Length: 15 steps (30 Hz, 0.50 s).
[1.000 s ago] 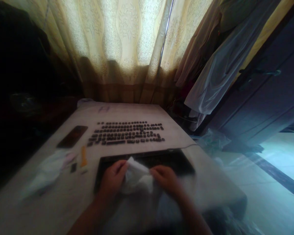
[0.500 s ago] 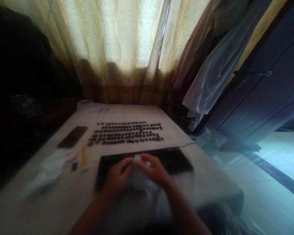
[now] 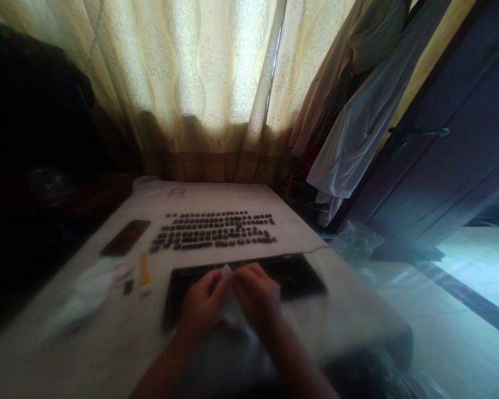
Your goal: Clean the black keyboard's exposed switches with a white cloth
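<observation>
My left hand (image 3: 203, 306) and my right hand (image 3: 256, 293) meet over the front of a black keyboard base (image 3: 299, 277). Between their pinched fingers is a thin white cloth (image 3: 232, 311); its tip pokes up at the fingertips and the rest hangs below toward me. Whether something small is wrapped in it, I cannot tell. Both hands hide the middle of the keyboard base, whose cable leaves at the back right. Behind it, loose black keycaps lie in rows, with the long space bar (image 3: 197, 245) in the front row.
On the left of the table (image 3: 120, 349) lie a dark phone (image 3: 127, 237), a yellow tool (image 3: 144, 269), a small dark piece (image 3: 128, 286) and a crumpled whitish cloth or bag (image 3: 81, 291). Curtains (image 3: 216, 66) hang behind; a door (image 3: 436, 144) stands at the right.
My right hand has turned, its fingers now curled closer to my left hand around the cloth. The cloth's tip has shifted slightly left. The whole view has tilted up a little.
</observation>
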Each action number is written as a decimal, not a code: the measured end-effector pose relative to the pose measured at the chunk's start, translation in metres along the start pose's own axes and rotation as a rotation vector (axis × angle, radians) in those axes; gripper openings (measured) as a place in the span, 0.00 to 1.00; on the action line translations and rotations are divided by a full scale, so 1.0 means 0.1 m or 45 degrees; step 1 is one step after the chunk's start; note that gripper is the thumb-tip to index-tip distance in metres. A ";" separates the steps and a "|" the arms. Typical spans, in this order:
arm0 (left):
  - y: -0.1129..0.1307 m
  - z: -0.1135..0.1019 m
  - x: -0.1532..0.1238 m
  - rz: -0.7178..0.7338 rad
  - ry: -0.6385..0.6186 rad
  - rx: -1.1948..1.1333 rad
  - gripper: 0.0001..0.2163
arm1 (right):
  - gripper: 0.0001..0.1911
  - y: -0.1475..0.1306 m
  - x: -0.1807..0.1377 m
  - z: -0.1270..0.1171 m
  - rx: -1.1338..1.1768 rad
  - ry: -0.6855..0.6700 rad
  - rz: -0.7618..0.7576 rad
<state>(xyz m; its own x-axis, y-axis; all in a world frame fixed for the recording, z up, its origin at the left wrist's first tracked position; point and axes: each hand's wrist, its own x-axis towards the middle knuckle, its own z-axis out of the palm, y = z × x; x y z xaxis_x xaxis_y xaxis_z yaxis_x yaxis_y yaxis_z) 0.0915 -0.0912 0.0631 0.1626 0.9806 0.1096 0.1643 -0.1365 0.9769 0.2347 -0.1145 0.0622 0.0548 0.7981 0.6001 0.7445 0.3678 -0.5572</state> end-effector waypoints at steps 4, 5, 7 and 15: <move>0.01 0.01 0.00 -0.016 0.019 -0.022 0.19 | 0.14 -0.07 -0.08 0.05 0.025 0.006 -0.078; 0.01 0.00 0.00 -0.017 0.021 -0.032 0.19 | 0.14 -0.08 -0.09 0.06 0.088 -0.007 -0.079; -0.01 0.00 0.01 -0.020 0.036 -0.049 0.19 | 0.15 -0.08 -0.10 0.06 0.248 -0.027 -0.044; -0.03 -0.01 0.03 0.015 0.095 -0.068 0.18 | 0.13 0.06 -0.03 0.06 0.663 -0.177 0.489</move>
<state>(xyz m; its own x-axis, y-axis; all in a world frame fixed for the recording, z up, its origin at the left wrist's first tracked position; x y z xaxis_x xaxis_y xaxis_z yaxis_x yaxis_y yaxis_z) 0.0904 -0.0874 0.0603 0.0912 0.9870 0.1325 0.1106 -0.1423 0.9836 0.2355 -0.1122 0.0533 0.1395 0.9599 0.2431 0.2682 0.1997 -0.9425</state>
